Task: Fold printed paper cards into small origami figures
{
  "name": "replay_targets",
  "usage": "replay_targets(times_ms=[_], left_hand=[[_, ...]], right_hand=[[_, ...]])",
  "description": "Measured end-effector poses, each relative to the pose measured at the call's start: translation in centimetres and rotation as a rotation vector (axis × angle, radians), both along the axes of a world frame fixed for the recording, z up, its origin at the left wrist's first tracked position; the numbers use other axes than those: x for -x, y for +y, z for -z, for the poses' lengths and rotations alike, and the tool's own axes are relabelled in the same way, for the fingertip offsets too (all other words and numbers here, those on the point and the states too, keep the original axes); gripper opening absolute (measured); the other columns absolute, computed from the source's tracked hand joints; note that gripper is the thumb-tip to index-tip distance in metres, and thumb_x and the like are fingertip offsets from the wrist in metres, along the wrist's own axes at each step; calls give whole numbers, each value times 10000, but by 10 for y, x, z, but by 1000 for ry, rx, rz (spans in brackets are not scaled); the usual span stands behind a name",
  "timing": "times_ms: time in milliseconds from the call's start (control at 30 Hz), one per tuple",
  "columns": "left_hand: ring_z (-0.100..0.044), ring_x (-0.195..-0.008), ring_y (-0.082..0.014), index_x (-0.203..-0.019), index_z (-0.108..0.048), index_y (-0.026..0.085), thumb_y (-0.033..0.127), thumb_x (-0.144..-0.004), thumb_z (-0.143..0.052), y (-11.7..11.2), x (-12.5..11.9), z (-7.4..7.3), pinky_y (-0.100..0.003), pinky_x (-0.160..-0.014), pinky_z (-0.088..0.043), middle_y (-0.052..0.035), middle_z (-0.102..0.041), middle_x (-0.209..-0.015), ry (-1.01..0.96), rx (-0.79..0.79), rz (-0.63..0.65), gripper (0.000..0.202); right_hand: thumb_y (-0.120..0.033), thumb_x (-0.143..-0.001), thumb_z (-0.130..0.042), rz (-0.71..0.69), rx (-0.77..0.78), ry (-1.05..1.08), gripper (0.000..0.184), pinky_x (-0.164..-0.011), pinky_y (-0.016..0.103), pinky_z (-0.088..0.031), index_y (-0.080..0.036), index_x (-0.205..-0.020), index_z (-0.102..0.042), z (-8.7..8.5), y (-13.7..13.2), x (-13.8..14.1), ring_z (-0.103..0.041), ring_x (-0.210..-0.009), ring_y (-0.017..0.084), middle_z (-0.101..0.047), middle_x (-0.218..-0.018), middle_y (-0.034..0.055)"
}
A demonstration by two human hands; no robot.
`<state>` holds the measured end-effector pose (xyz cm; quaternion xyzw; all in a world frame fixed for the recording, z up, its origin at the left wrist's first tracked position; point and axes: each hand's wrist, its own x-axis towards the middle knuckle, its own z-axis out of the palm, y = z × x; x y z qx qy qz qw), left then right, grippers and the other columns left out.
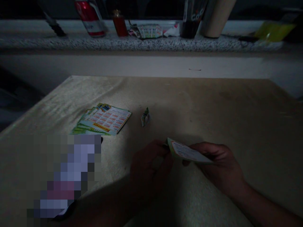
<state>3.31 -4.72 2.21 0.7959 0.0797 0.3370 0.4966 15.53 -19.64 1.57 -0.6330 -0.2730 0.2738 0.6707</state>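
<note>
While the right hand (221, 164) grips a printed card (188, 152) to the right of and nearer than the card stack (110, 117), the left hand (148, 162) meets the card's left edge; it is too dark to tell whether those fingers pinch it. From the stack, the tabletop (239, 110) runs far to the right, its left edge slants past on the left, and its back edge lies beyond, against the wall (142, 65). Just right of the stack lies a small crumpled scrap (144, 118); just nearer is a pixelated oblong object (71, 173). Print on stack and card is too small to read. Well beyond the stack, the speckled sill (132, 45) bears a red-and-silver can (91, 19), a small bottle (120, 26) of reddish contents, and a glass (189, 29) lettered "COC", partly filled with dark liquid.
</note>
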Motion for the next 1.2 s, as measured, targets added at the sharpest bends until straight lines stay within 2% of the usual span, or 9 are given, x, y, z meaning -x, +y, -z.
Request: replay_targets(times_ms=[167, 433, 700, 900, 1200], left_hand=[[-676, -666, -98, -776, -652, 196, 119, -870, -661, -3, 0, 5, -202, -635, -541, 17, -722, -785, 17, 25, -38, 121], [-642, -599, -108, -674, -610, 187, 194, -865, -665, -5, -1, 8, -215, -567, -494, 18, -702, -696, 94, 84, -99, 199], [-584, -535, -83, -632, -591, 177, 196, -855, -665, -5, -2, 6, -189, -507, -443, 32, -665, -635, 142, 89, -121, 237], [-577, -537, -104, -632, -581, 184, 235, -866, -647, -4, -2, 4, -210, -513, -456, 21, -654, -613, 181, 120, -113, 248], [-479, -495, -81, -607, -553, 178, 239, -859, -652, -5, -4, 7, -200, -470, -388, 37, -569, -568, 165, 162, -104, 278]], right_hand=[[-335, -833, -779, -89, -45, 161, 119, -629, 266, -624, -225, -804, -813, 4, 0, 0, -740, -636, 169, -787, -698, 38], [-362, -859, -751, -40, -51, 151, 191, -698, 337, -626, -214, -749, -799, 13, -2, 4, -728, -670, 188, -782, -717, 53], [-291, -848, -767, 22, -50, 71, 153, -647, 205, -610, -220, -716, -797, 5, 0, 7, -751, -683, 151, -790, -714, 30], [-258, -847, -758, 64, -49, -1, 147, -593, 182, -611, -224, -708, -796, 3, 3, 9, -748, -629, 141, -792, -694, 21], [-219, -854, -743, 85, -33, -49, 173, -593, 152, -605, -235, -689, -792, 2, 4, 10, -743, -603, 120, -760, -608, -14]])
